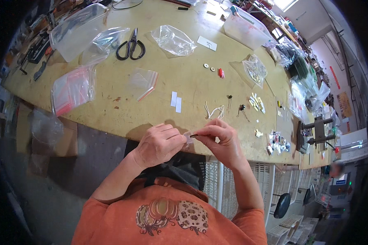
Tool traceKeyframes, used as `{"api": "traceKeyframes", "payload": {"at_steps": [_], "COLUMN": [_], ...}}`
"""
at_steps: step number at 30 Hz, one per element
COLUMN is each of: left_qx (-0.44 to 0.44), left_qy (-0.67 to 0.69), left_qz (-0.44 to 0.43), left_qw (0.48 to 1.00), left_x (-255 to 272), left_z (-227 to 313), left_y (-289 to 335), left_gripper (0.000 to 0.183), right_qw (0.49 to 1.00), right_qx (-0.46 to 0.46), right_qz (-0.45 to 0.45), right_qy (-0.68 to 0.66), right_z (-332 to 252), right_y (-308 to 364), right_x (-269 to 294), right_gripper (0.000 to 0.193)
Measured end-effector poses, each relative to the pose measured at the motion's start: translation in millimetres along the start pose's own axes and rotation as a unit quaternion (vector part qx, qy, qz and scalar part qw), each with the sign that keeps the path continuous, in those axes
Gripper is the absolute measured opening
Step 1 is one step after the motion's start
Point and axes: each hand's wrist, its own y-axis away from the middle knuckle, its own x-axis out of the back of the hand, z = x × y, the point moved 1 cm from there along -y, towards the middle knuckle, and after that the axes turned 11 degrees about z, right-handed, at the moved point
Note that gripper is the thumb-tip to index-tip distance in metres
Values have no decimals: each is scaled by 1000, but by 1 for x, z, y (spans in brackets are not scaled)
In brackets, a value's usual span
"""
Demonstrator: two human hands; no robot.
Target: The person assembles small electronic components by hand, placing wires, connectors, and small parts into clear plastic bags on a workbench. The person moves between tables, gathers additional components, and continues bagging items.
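Note:
Close to the table's front edge, my left hand (158, 145) has its fingers closed on a small clear plastic bag (188, 137). My right hand (221, 141) pinches a small dark, thin piece (194, 136) between thumb and forefinger, right at the bag. How far the piece reaches into the bag cannot be made out. Just beyond my hands lie white cords (214, 110) and two pale paper strips (176, 102). Farther right are two small dark parts with thin leads (243, 108) and a scatter of small white and yellowish pieces (256, 103).
Black-handled scissors (131, 48) lie at the back left, near a clear bin (78, 29). Stacked zip bags (74, 90) overhang the left edge. A single zip bag (145, 83) and a crumpled bag (173, 40) lie mid-table. A metal clamp (316, 134) stands at the right.

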Motion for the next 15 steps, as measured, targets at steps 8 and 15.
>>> {"api": "traceKeyframes", "payload": {"at_steps": [8, 15], "left_qx": [-5, -20], "left_qy": [4, 35], "left_qz": [-3, -4], "left_qw": [1000, 999], "left_x": [-2, -4], "left_z": [6, 13], "left_y": [3, -5], "left_gripper": [14, 14], "right_qw": [999, 983], "right_qx": [-29, -134], "right_qz": [-21, 24], "right_qy": [-6, -123], "right_z": [-4, -5], "right_y": [10, 21], "right_x": [3, 4], "right_gripper": [17, 13]}}
